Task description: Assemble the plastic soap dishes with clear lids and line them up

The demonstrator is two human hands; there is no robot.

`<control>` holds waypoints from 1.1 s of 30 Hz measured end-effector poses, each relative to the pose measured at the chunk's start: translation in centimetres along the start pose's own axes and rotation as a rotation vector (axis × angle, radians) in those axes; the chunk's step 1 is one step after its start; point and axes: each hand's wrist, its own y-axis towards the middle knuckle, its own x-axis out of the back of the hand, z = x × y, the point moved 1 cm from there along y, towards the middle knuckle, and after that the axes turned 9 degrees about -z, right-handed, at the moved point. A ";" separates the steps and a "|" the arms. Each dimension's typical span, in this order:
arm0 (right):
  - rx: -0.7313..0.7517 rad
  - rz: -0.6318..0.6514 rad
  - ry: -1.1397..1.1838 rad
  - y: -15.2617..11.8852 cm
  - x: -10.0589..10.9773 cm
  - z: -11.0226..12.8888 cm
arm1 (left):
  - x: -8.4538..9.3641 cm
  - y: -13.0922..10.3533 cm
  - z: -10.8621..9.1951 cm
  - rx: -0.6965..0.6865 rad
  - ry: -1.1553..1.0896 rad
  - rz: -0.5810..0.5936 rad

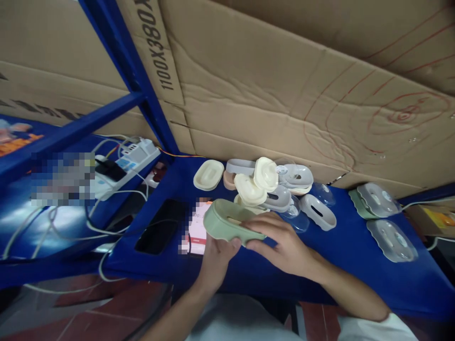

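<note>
A green oval plastic tray [225, 220] is held up above the front of the blue table, tilted. My left hand [219, 253] grips it from below, thumb on its lower edge. My right hand [279, 241] is closed round its right end, fingers reaching over the rim. Behind it lie cream oval dishes [209, 174], grey trays [318, 212] with slots and clear domed covers [323, 194], partly overlapping. At the right stand pieces with clear covers on grey trays [392, 240], one beside a green tray [359, 204].
A lit phone [199, 226] and a dark phone [159, 226] lie on the blue table [355, 270] to the left. Farther left are a power strip [142, 154], white cables and a blue metal frame [117, 52]. Cardboard [249, 94] stands behind the table.
</note>
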 end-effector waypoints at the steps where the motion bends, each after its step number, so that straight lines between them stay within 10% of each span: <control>1: 0.009 -0.009 0.020 0.4 -0.4 -0.1 | 0.3 0.2 0.0 -0.008 -0.002 0.001; 11: 0.146 -0.101 -0.420 5.8 0.4 -0.7 | 0.5 1.6 -1.8 -0.069 -0.111 -0.016; 21: 0.036 0.116 -0.620 11.5 6.1 -13.5 | 2.7 1.6 -1.1 -0.031 -0.124 -0.007; 33: -0.014 0.317 -0.850 12.6 2.6 -11.4 | 1.5 2.9 -1.7 -0.063 0.032 0.055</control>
